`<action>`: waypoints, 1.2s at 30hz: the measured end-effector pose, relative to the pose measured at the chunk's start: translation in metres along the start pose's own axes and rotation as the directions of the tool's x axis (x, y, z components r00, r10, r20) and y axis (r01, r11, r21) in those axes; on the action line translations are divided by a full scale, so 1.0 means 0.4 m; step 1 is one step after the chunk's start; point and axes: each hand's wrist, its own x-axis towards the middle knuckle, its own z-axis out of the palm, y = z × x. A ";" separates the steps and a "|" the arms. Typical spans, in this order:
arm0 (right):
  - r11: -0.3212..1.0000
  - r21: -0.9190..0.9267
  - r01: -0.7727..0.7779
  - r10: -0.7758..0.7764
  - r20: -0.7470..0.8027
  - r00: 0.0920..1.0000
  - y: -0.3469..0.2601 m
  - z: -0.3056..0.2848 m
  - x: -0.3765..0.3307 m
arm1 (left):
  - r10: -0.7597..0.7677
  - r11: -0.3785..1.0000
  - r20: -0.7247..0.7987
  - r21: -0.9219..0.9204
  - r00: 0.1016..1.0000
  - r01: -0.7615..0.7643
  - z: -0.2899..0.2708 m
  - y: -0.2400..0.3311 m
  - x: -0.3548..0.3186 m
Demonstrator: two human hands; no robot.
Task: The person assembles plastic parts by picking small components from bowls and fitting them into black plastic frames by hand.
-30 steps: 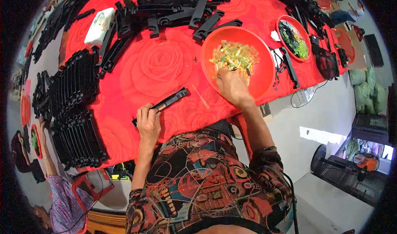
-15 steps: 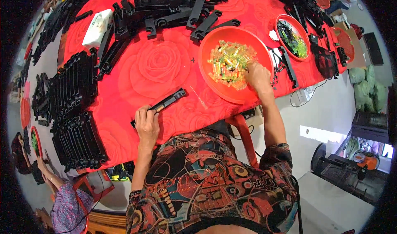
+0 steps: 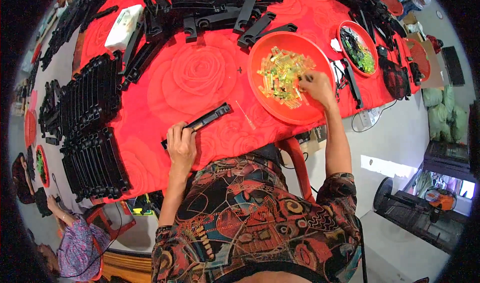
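Note:
My left hand [image 3: 181, 143] is closed around the near end of a narrow black plastic bar [image 3: 212, 116] with recesses along it, lying slanted on the red tablecloth. My right hand [image 3: 317, 87] reaches into an orange-red plastic basin [image 3: 292, 115], its fingers pinched together at the right edge of a heap of small clear yellow-green tubes [image 3: 280, 73]. A small dark bit shows at those fingertips, but what they hold is too small to make out. On the cloth between bar and basin lies a thin pale stick [image 3: 245, 114].
Black bars stand in close rows [image 3: 95, 163] at the left, and more lie in a loose pile [image 3: 215, 13] at the far side. Beside that pile is a white packet [image 3: 123, 28]. A smaller red basin [image 3: 370, 65] holds black and green pieces. At lower left another person's arm [image 3: 62, 214] shows.
My right hand stays at the heap, its fingers now drawn together slightly higher. The left hand keeps its hold on the bar. The whole view has shifted slightly.

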 end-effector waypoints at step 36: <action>0.869 -0.477 0.129 -0.117 0.054 0.992 -0.025 0.026 0.020 | -0.013 1.000 -0.007 0.008 1.000 0.013 0.001 -0.002 -0.002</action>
